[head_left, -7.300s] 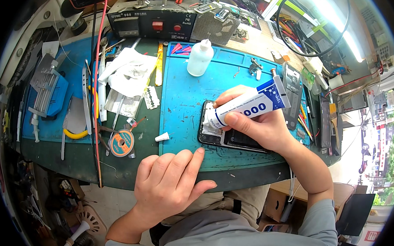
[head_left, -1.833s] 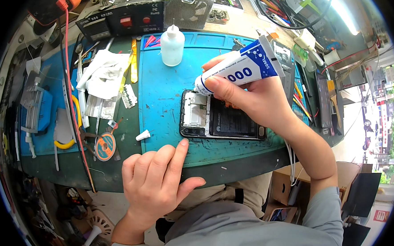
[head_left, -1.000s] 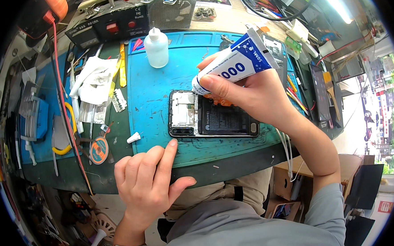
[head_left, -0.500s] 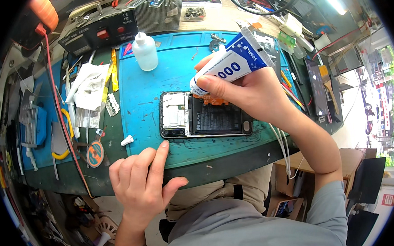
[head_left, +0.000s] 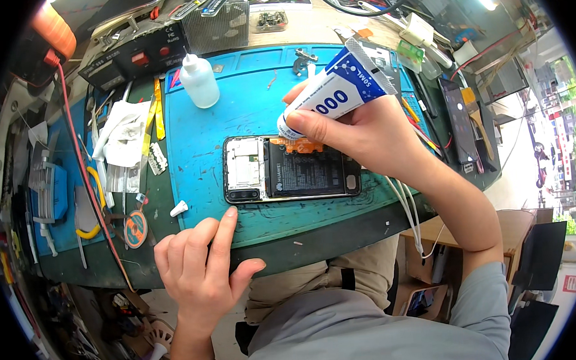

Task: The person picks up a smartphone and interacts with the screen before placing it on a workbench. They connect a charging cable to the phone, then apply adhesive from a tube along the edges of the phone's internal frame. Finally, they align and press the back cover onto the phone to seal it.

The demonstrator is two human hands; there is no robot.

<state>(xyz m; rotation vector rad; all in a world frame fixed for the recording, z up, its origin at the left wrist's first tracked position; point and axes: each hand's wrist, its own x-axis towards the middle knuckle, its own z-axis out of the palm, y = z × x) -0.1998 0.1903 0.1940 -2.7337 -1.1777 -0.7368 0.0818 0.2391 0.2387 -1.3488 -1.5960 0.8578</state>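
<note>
An opened phone [head_left: 248, 169] lies on the blue mat [head_left: 201, 132], showing its white inner parts and black battery with an orange piece at the upper edge. My right hand [head_left: 357, 137] grips a white and blue tube [head_left: 335, 89] slanted over that edge, nozzle end down; the tip is hidden. My left hand [head_left: 204, 262] has its fingers apart and holds nothing, the index fingertip touching or just beside the phone's lower-left corner. A small white cap [head_left: 179, 209] lies left of the phone. A squeeze bottle [head_left: 199, 85] stands upright behind it.
At left lie white tissue [head_left: 126, 133], a solder spool [head_left: 136, 229], hand tools and hanging cables. A black boxy device [head_left: 119, 65] is at the back. A phone [head_left: 457, 119], pens and brushes crowd the right side. White cables [head_left: 414, 225] hang over the front edge.
The tube's nozzle end has moved right along the phone's upper edge, from the left end to over the battery. The view has shifted, so the phone appears farther left.
</note>
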